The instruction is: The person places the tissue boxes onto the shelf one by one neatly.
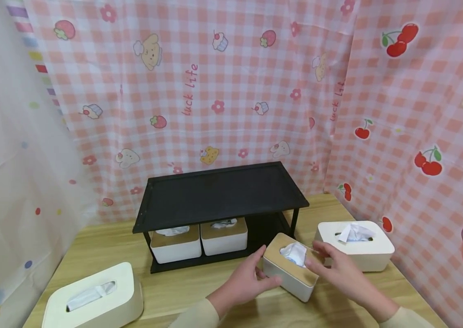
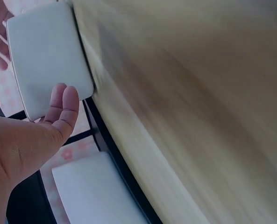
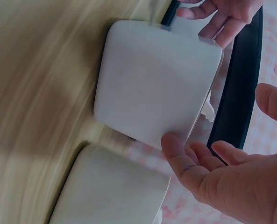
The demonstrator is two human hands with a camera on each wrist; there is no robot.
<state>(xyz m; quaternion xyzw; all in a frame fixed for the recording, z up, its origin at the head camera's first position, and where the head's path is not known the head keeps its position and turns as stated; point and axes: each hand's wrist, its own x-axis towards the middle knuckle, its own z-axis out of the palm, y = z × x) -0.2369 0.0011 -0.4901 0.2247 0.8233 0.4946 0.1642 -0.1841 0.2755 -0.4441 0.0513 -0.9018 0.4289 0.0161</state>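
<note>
A tissue box [image 1: 297,288] with a wood-coloured lid and white sides stands at an angle before the right end of a black two-level rack [image 1: 223,193]. Tissue pokes from its top slot. My left hand [image 1: 244,283] holds its left side, thumb toward the front. On the opposite side, my right hand [image 1: 340,269] grips the box by the lid's edge. Both wrist views show the box's white side [image 3: 157,84] with fingertips against it. Two similar boxes, a left one [image 1: 176,252] and a middle one [image 1: 225,243], sit side by side on the lower shelf.
An all-white tissue box [image 1: 364,260] stands right of my right hand, close to the curtain. Another white one [image 1: 126,282] lies at the table's front left. Pink checked curtain [image 1: 223,82] hangs behind and right of the wooden table [image 1: 166,296].
</note>
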